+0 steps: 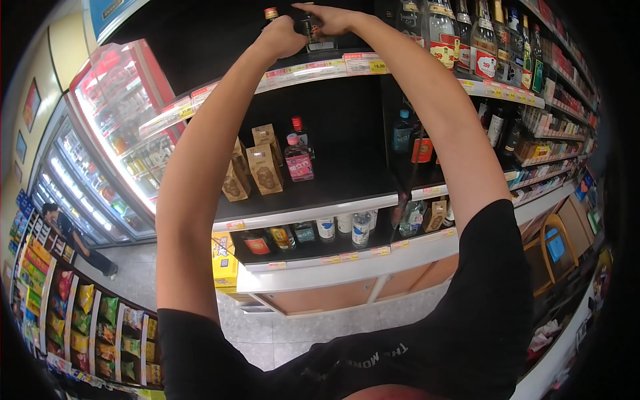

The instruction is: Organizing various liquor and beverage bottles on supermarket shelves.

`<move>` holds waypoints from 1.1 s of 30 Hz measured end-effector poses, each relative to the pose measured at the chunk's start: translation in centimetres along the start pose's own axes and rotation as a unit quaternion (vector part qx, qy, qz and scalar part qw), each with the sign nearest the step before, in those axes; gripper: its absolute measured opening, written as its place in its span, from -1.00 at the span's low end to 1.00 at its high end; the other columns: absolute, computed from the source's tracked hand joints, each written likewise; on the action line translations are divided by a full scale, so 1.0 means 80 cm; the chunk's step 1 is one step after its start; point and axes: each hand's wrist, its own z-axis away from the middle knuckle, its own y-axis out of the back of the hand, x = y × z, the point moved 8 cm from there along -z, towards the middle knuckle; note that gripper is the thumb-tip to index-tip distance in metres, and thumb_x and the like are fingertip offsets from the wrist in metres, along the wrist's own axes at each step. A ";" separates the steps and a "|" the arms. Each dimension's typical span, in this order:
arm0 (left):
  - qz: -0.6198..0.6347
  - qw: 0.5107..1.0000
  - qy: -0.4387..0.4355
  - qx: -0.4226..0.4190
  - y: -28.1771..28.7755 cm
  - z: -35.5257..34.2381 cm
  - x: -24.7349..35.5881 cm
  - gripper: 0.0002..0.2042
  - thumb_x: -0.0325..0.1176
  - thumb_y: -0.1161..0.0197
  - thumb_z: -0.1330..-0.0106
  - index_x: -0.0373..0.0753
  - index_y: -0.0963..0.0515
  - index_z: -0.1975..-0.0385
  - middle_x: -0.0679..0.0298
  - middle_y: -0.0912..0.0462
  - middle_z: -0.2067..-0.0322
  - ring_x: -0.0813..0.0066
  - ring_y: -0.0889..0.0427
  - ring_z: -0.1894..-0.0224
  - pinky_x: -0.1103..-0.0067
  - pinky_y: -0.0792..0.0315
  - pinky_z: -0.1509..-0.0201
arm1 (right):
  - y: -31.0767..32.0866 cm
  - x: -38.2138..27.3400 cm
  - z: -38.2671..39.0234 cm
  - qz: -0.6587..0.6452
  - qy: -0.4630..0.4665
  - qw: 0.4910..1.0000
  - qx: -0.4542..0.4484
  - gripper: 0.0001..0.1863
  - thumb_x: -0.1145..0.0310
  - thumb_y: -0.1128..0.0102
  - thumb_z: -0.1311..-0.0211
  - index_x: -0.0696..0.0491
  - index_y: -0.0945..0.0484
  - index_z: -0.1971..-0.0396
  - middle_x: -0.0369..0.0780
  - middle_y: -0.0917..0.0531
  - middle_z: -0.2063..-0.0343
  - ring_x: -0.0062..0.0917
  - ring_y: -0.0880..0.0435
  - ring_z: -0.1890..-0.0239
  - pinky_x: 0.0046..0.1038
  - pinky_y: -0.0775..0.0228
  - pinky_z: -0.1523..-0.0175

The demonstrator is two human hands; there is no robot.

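Both my arms reach up to the upper shelf (300, 75). My left hand (283, 38) is closed by a dark bottle with a red and gold cap (270, 13); most of that bottle is hidden behind the hand. Just to its right is a clear glass bottle with a dark label (323, 45), standing at the shelf's front edge. My right hand (333, 20) is around this bottle's upper part, thumb at the near side and fingers stretched across behind it. The two hands are close together, a bottle's width apart.
Several liquor bottles (443, 40) line the upper shelf at right. Below, brown boxes (265, 171) and a pink bottle (299, 159) stand on the middle shelf. A red-framed drinks cooler (120, 113) is at left, a snack rack (93, 320) at lower left. Another person (67, 230) is near the fridges.
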 end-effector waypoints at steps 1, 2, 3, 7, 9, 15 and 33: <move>-0.074 0.995 0.073 0.003 0.028 0.025 -0.094 -0.35 -0.38 -0.37 -0.19 -0.56 -0.34 -0.27 -0.16 -0.59 -0.10 0.14 -0.63 -0.13 0.43 -0.53 -0.18 | -0.066 -0.071 -0.064 -0.167 -0.132 0.971 -0.108 0.22 0.68 -0.33 0.08 -0.06 0.22 -0.57 -0.03 -0.61 0.04 -0.34 -0.64 0.10 -0.42 -0.50 -0.01; -0.072 0.995 0.069 0.001 0.019 0.020 -0.094 -0.35 -0.38 -0.37 -0.19 -0.56 -0.34 -0.27 -0.16 -0.59 -0.10 0.14 -0.63 -0.13 0.43 -0.53 -0.18 | -0.069 -0.061 -0.056 -0.165 -0.136 0.971 -0.108 0.22 0.68 -0.33 0.08 -0.06 0.22 -0.57 -0.03 -0.61 0.04 -0.34 -0.64 0.10 -0.42 -0.50 -0.01; -0.067 0.996 0.050 0.004 0.008 0.012 -0.080 -0.36 -0.39 -0.38 -0.20 -0.56 -0.35 -0.26 -0.16 -0.59 -0.10 0.14 -0.63 -0.13 0.43 -0.53 -0.18 | -0.061 -0.044 -0.043 -0.239 -0.134 0.958 -0.082 0.22 0.64 -0.38 0.09 -0.06 0.19 -0.56 -0.04 -0.62 0.05 -0.35 -0.64 0.09 -0.40 -0.50 -0.02; -0.042 0.998 0.021 0.041 0.007 -0.006 -0.087 -0.43 -0.26 -0.38 -0.12 -0.46 -0.52 -0.12 -0.14 -0.63 -0.05 0.05 -0.61 -0.16 0.39 -0.46 -0.25 | -0.023 -0.039 -0.033 -0.175 -0.119 0.977 -0.009 0.22 0.53 -0.54 0.17 -0.06 0.04 -0.52 -0.07 -0.66 0.10 -0.36 -0.65 0.09 -0.35 -0.50 -0.03; -0.049 0.998 0.039 0.027 0.004 0.002 -0.092 -0.43 -0.31 -0.39 -0.16 -0.48 -0.47 -0.16 -0.11 -0.64 -0.02 0.15 -0.65 -0.07 0.42 -0.51 -0.16 | -0.026 -0.054 -0.033 -0.169 -0.165 0.971 -0.028 0.20 0.51 -0.56 0.20 -0.06 -0.01 -0.50 -0.07 -0.67 0.12 -0.35 -0.66 0.09 -0.34 -0.51 -0.02; -0.078 0.996 -0.008 0.041 -0.009 -0.005 -0.052 -0.41 -0.30 -0.42 -0.22 -0.49 -0.43 -0.20 -0.08 -0.66 0.03 0.23 -0.70 0.05 0.45 -0.55 -0.07 | 0.006 -0.040 -0.002 -0.183 -0.209 0.961 -0.009 0.08 0.52 -0.59 0.22 -0.05 -0.17 -0.40 -0.07 -0.67 0.12 -0.34 -0.67 0.12 -0.35 -0.53 0.02; 0.267 0.950 -0.117 0.108 0.046 0.081 0.033 -0.71 -0.51 -0.35 -0.31 -0.42 -0.55 0.01 0.25 -0.71 0.20 0.61 -0.66 0.21 0.65 -0.54 0.18 | 0.176 -0.258 0.079 -0.206 0.076 0.957 0.188 -0.13 0.80 -0.17 -0.04 -0.09 -0.20 -0.38 -0.14 -0.58 0.03 -0.42 -0.63 0.01 -0.39 -0.55 -0.09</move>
